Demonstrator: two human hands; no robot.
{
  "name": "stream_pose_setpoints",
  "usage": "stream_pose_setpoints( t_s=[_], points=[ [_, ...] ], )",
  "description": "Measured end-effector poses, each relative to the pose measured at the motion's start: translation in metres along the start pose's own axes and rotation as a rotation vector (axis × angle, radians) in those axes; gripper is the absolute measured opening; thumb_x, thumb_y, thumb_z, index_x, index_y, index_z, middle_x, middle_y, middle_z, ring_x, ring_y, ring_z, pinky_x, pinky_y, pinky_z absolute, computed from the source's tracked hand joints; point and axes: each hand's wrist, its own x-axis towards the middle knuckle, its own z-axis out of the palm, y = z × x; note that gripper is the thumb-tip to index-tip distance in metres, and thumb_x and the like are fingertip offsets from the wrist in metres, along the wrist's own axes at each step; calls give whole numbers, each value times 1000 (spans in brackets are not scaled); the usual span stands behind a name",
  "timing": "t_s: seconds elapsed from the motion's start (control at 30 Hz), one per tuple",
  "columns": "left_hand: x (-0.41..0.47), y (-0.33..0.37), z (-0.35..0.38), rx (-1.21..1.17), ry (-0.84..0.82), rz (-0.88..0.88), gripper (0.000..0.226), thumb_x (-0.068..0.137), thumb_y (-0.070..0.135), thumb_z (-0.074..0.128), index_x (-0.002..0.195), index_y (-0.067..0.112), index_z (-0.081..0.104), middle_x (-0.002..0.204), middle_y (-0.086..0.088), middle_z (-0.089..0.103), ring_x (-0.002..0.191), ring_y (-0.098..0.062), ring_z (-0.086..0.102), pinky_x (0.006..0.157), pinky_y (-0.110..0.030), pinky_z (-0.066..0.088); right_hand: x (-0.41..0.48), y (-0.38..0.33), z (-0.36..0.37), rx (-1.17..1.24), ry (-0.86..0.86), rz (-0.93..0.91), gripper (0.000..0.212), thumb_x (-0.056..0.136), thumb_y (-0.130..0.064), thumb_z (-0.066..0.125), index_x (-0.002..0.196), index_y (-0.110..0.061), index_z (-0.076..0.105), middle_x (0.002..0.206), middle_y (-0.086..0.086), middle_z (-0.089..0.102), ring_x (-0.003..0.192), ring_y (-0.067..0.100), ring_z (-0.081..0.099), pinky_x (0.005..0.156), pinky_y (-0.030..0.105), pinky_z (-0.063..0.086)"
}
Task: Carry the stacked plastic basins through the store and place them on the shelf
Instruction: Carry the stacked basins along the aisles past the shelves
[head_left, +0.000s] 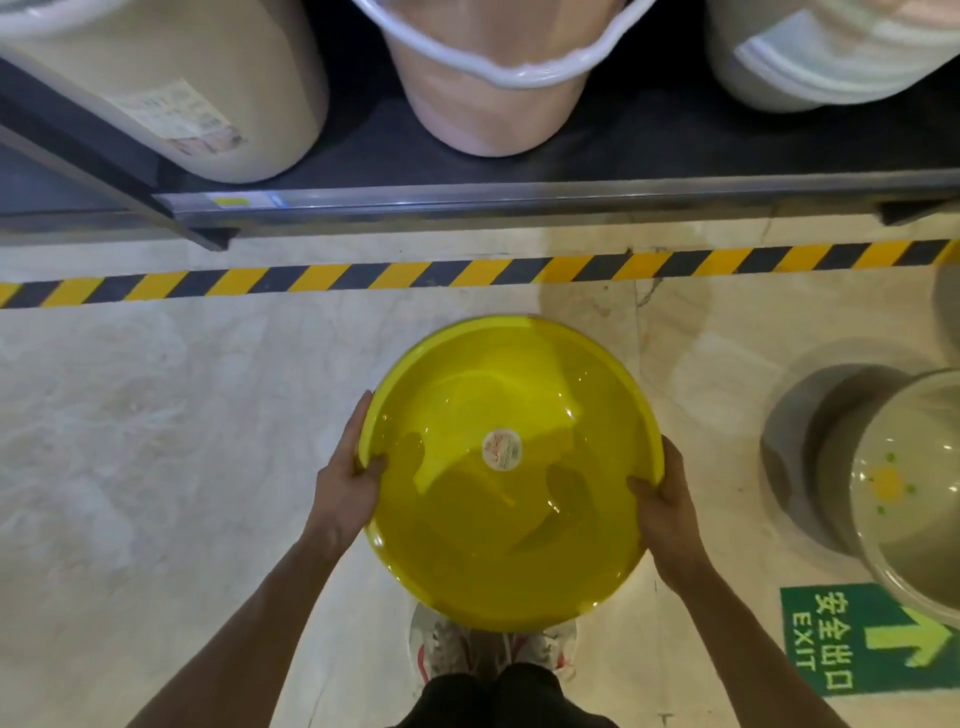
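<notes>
A translucent yellow plastic basin (511, 470) with a round sticker at its centre hangs level above the floor in front of me; whether more are stacked under it I cannot tell. My left hand (349, 480) grips its left rim, thumb inside, fingers beneath. My right hand (667, 512) holds the right rim the same way. The dark low shelf (519, 195) runs across the top of the view, a short way beyond the basin.
On the shelf stand a cream tub (171, 88), a pink tub (493, 83) and a white tub (831, 52). Yellow-black hazard tape (467, 273) crosses the floor. A pale basin stack (904, 488) sits on the floor at right, beside a green exit sign (852, 639).
</notes>
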Motion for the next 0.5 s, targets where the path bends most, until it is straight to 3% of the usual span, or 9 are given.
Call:
stream_pose_setpoints(
  t_s=[0.07, 0.13, 0.2, 0.3, 0.37, 0.5],
  points=[
    [-13, 25, -11, 1, -3, 57, 62, 103, 25, 48, 146, 62, 22, 148, 28, 31, 128, -15, 43, 99, -41, 48, -9, -22, -14, 15, 19, -42, 59, 94, -21, 56, 148, -29, 34, 144, 4, 49, 125, 35, 53, 98, 66, 45],
    [-33, 58, -25, -22, -9, 100, 63, 103, 27, 48, 143, 67, 21, 135, 48, 32, 112, 5, 50, 83, -15, 52, -25, -52, -29, 56, 35, -75, 57, 98, -11, 54, 149, -30, 34, 147, 4, 47, 128, 34, 51, 100, 65, 44],
    [-52, 94, -41, -56, 4, 125, 63, 103, 27, 48, 142, 69, 21, 116, 63, 35, 95, 20, 55, 66, -4, 49, -43, -88, -46, 112, 48, -101, 59, 100, -8, 51, 150, -32, 32, 150, 1, 44, 130, 31, 49, 101, 63, 45],
    [-88, 167, -70, -94, 34, 185, 59, 104, 31, 47, 141, 69, 22, 107, 67, 38, 90, 27, 55, 63, -5, 50, -81, -157, -78, 201, 45, -143, 62, 100, -12, 51, 151, -40, 28, 154, -4, 39, 136, 27, 45, 103, 59, 45],
    [-112, 214, -89, -97, 43, 230, 57, 103, 34, 46, 139, 71, 23, 112, 65, 37, 97, 17, 56, 72, -14, 53, -104, -203, -99, 227, 33, -174, 60, 101, -20, 52, 147, -50, 30, 153, -8, 40, 134, 26, 47, 99, 55, 50],
    [-163, 298, -130, -114, 51, 321, 56, 103, 32, 48, 138, 70, 27, 135, 35, 49, 108, -3, 60, 77, -27, 56, -155, -295, -140, 310, -3, -233, 55, 101, -24, 52, 143, -54, 34, 151, -7, 42, 130, 31, 51, 94, 62, 51]
  ],
)
